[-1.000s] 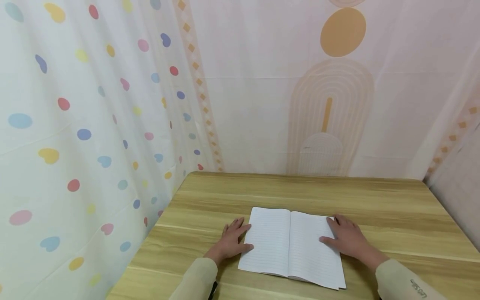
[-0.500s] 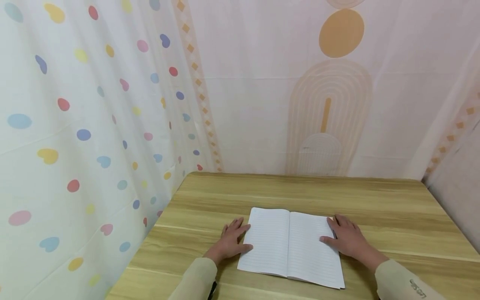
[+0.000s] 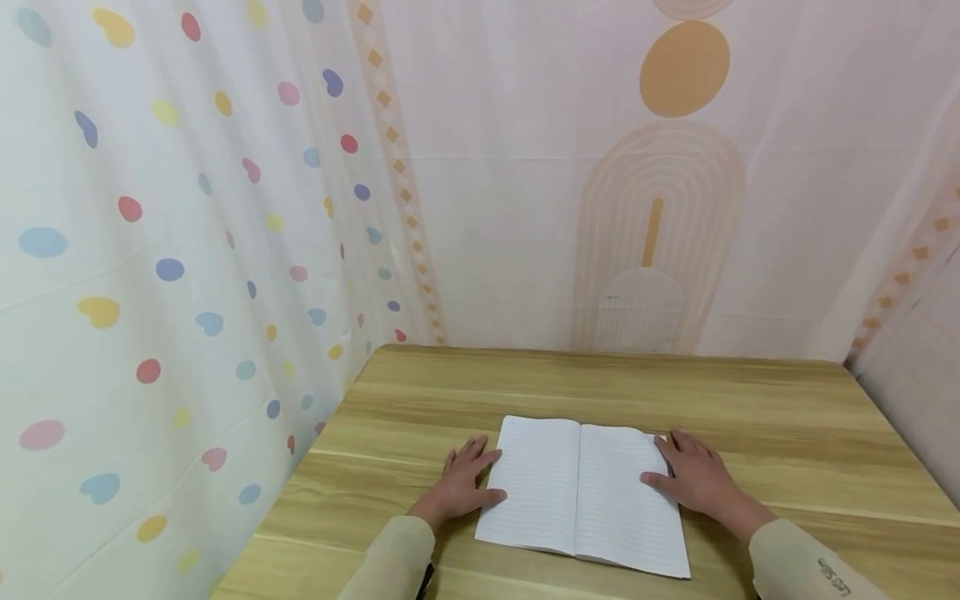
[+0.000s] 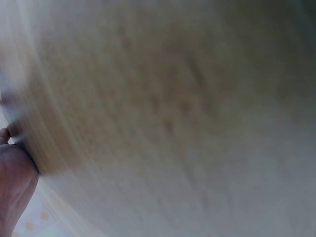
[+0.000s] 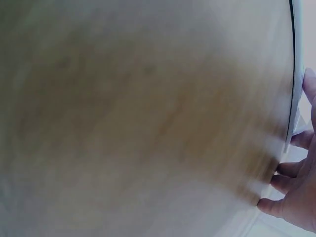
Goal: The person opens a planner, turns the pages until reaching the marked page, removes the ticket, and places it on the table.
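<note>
An exercise notebook point(image 3: 536, 483) with lined white pages lies spread flat on the wooden table, its centre fold running toward the person. At its left edge, my left hand point(image 3: 453, 487) rests with thumb and index finger touching the page margin and the other fingers on the wood. My right hand point(image 3: 697, 475) lies across the right edge, thumb and index finger on the right page, the rest beyond it. In the right wrist view, the fingers point(image 5: 291, 169) meet the tabletop beside the notebook's thin edge point(image 5: 295, 74). Only part of the left hand point(image 4: 17, 180) shows in the left wrist view.
The wood-grain table point(image 3: 600, 383) extends behind and to both sides of the notebook. A dotted curtain point(image 3: 187, 317) hangs along the left, and a pale curtain with an arch print point(image 3: 660, 208) closes off the back.
Both hands keep their places. At the right page's lower corner, the sheets that stuck out unevenly now look lined up, and its top edge curves a little near the right hand.
</note>
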`<action>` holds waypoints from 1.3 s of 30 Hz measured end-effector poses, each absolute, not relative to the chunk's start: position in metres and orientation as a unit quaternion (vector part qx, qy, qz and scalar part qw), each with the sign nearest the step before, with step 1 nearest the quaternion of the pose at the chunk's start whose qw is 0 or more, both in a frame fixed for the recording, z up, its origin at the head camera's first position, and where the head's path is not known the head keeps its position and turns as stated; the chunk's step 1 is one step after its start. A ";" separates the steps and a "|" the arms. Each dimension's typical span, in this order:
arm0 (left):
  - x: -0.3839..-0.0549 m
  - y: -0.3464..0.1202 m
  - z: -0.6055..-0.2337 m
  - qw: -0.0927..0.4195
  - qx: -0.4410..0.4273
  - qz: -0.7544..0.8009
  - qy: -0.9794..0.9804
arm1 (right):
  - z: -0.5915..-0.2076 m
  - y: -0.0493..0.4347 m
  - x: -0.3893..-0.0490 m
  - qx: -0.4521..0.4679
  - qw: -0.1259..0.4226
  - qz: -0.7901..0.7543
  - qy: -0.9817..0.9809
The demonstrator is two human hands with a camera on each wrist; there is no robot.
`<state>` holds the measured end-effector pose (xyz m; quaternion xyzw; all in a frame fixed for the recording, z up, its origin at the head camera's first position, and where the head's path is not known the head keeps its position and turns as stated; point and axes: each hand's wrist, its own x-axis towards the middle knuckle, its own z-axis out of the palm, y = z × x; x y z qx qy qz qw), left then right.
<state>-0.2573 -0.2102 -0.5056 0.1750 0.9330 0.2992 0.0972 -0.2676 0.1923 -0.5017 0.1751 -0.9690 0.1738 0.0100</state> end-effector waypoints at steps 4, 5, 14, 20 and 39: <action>-0.257 -0.210 -0.505 0.099 0.173 0.299 0.933 | -0.498 0.190 -0.267 0.178 0.012 0.182 -0.967; -0.257 -0.210 -0.505 0.099 0.173 0.298 0.934 | -0.498 0.190 -0.268 0.178 0.015 0.185 -0.966; -0.256 -0.208 -0.503 0.099 0.176 0.302 0.932 | -0.485 0.178 -0.272 0.122 0.019 0.321 -0.939; -0.257 -0.209 -0.504 0.101 0.173 0.305 0.931 | -0.462 0.163 -0.269 0.081 -0.008 0.441 -0.894; -0.262 -0.205 -0.505 0.093 0.146 0.324 0.930 | -0.469 0.109 -0.246 0.307 -0.019 0.422 -0.853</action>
